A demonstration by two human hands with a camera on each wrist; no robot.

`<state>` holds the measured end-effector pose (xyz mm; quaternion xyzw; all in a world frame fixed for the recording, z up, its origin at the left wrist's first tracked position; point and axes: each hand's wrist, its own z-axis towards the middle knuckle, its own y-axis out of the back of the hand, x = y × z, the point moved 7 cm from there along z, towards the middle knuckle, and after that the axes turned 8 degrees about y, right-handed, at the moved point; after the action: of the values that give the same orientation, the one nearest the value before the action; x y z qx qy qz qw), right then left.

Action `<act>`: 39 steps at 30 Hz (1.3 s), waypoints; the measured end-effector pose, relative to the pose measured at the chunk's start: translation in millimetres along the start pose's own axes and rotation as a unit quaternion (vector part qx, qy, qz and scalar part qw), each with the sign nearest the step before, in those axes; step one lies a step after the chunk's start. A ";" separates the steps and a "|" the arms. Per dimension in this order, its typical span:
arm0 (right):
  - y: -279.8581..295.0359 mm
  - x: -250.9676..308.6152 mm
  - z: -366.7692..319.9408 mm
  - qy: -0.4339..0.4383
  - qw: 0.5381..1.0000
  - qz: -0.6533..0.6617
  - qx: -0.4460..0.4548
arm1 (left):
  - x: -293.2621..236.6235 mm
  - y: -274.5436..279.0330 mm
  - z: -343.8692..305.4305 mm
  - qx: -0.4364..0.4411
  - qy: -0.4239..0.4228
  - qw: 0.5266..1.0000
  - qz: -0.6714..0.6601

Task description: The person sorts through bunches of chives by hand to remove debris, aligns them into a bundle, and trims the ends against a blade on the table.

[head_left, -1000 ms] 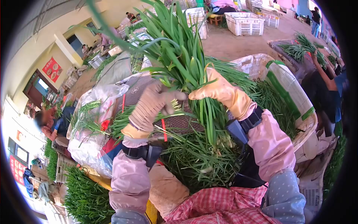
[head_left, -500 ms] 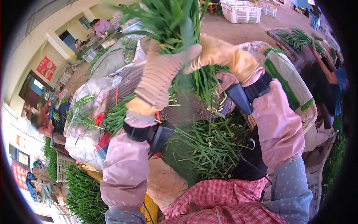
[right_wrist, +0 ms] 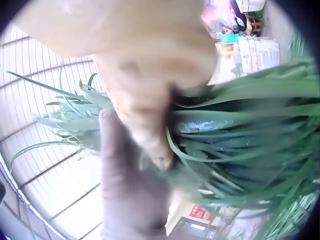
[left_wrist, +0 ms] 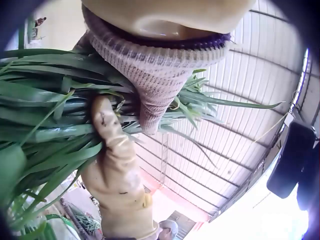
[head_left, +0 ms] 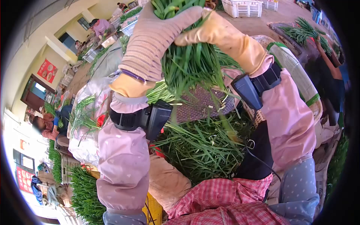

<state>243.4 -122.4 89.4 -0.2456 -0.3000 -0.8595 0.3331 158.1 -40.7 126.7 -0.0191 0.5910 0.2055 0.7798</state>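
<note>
A thick bundle of long green leaves (head_left: 191, 69) is held up at the top of the head view, its leaf ends hanging down. My left hand (head_left: 150, 41), in a ribbed knit glove, grips the bundle from the left. From the right my right hand (head_left: 225, 39), in a yellowish rubber glove, curls its fingers round it. The left wrist view shows the knit glove (left_wrist: 157, 85) beside the rubber-gloved thumb or finger (left_wrist: 112, 130) against the leaves (left_wrist: 45, 110). In the right wrist view, both gloves press close together on the bundle (right_wrist: 240, 135).
Loose leaves (head_left: 206, 146) lie in front of my lap. A plastic bag (head_left: 84, 138) lies at the left, near cut greens (head_left: 84, 191). A white basket with a green-edged sack (head_left: 294, 71) stands at the right. White crates (head_left: 242, 8) and other people (head_left: 101, 28) are further back.
Both hands have risen toward the top of the head view with the bundle. My left hand, earlier beside the stalks with fingers apart, has closed round them.
</note>
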 end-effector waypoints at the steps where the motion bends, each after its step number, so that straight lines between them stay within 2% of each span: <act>1: -0.1 -14.8 -5.5 -0.032 0.996 -0.071 0.047 | 14.8 -4.7 -0.5 0.003 -0.001 1.000 -0.002; 3: -24.1 -19.5 -39.5 0.058 0.972 -0.153 0.171 | 74.8 -16.9 5.2 0.001 0.007 0.999 -0.054; 4: -31.1 -37.4 -45.2 0.007 0.954 -0.197 0.227 | 97.4 -12.9 11.8 -0.013 0.045 0.999 -0.027; 5: -36.7 -23.9 -45.7 0.005 0.954 -0.199 0.224 | 94.3 -11.3 13.9 -0.009 0.044 0.999 -0.026; 6: -28.1 -18.3 -47.4 -0.085 0.962 -0.238 0.101 | 94.1 -9.1 14.7 0.001 0.063 0.998 0.019; 7: -15.1 -14.2 -53.4 -0.173 0.947 -0.270 -0.021 | 90.5 -7.1 12.6 0.010 0.082 0.995 0.063; 8: -13.8 -22.7 -51.1 -0.173 0.947 -0.270 -0.021 | 76.2 -4.5 10.8 0.002 0.028 0.989 0.145; 10: -12.2 -35.2 -37.0 -0.062 0.994 -0.072 -0.058 | 56.0 -3.0 3.7 0.026 -0.007 0.993 0.116; 11: -11.8 -27.1 -33.2 -0.062 0.994 -0.073 -0.059 | 36.7 -7.5 -6.2 0.050 -0.038 0.994 0.086; 13: -15.4 4.3 -20.4 0.047 0.997 0.016 -0.055 | 12.1 -1.2 -22.1 0.044 -0.022 0.996 0.069; 14: -15.5 12.8 -17.1 0.044 0.997 0.017 -0.056 | 8.9 1.8 -25.0 0.074 0.014 0.997 0.025; 16: -26.1 28.5 -8.9 0.016 0.999 0.036 0.029 | 5.1 1.4 -34.1 0.126 0.053 0.988 -0.073; 18: -35.3 32.7 -6.4 -0.024 0.994 0.035 0.102 | 0.3 3.8 -43.4 0.139 0.052 0.987 -0.066; 19: -35.4 40.1 -6.9 -0.027 0.994 0.037 0.100 | 0.2 2.9 -48.1 0.149 0.050 0.986 -0.058; 21: -46.7 57.1 -10.8 -0.007 0.983 -0.038 0.178 | 8.1 2.5 -56.1 0.142 0.080 0.986 -0.030; 23: -54.9 55.5 -16.4 -0.020 0.978 -0.075 0.195 | 23.2 12.7 -66.6 0.071 0.140 0.987 -0.028; 24: -59.7 61.1 -23.8 -0.041 0.981 -0.069 0.179 | 15.2 14.1 -71.8 0.034 0.037 0.999 -0.001; 25: -62.0 64.3 -27.2 -0.061 0.983 -0.062 0.163 | 17.9 12.2 -78.7 0.033 0.038 0.999 0.000; 27: -75.7 63.6 -24.9 -0.044 0.982 -0.012 0.185 | 14.3 17.0 -95.5 -0.015 -0.007 0.999 0.032; 29: -84.2 57.5 -35.0 -0.201 0.920 -0.217 0.256 | 17.4 24.2 -104.0 -0.040 -0.029 0.998 0.047; 30: -92.0 47.1 -33.6 -0.155 0.925 -0.198 0.284 | 32.3 33.4 -104.2 -0.050 0.037 0.998 -0.031; 31: -98.6 34.2 -42.4 -0.155 0.925 -0.198 0.283 | 44.1 38.7 -105.5 -0.059 0.102 0.987 -0.108; 32: -88.9 36.2 -43.6 -0.087 0.960 -0.217 0.152 | 40.9 38.2 -109.5 -0.071 0.113 0.975 -0.175; 33: -71.0 42.5 -49.9 -0.015 0.973 -0.231 0.018 | 38.0 40.7 -110.9 -0.071 0.110 0.976 -0.175; 34: -50.4 43.3 -63.8 -0.056 0.988 -0.145 -0.007 | 36.3 45.1 -111.7 -0.079 0.104 0.960 -0.246; 35: -29.0 43.7 -90.4 -0.041 0.992 -0.006 -0.118 | 35.8 50.1 -112.9 -0.088 0.096 0.940 -0.317; 36: -15.3 48.9 -122.9 -0.028 0.976 0.128 -0.175 | 45.4 70.2 -113.7 -0.051 0.088 0.946 -0.307; 37: 0.7 32.2 -158.8 -0.137 0.961 0.058 -0.232 | 46.9 79.7 -116.8 -0.056 0.085 0.946 -0.308; 38: 2.7 13.0 -195.5 -0.192 0.951 0.032 -0.240 | 47.3 85.0 -119.7 -0.050 0.075 0.936 -0.341; 39: -6.0 3.0 -227.2 -0.254 0.950 -0.139 -0.121 | 47.0 86.8 -120.8 -0.043 0.063 0.924 -0.375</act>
<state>186.6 -274.4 -69.7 -0.4497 -0.2999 -0.8364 0.0913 28.1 19.7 65.1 -0.2858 0.5794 -0.0780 0.7593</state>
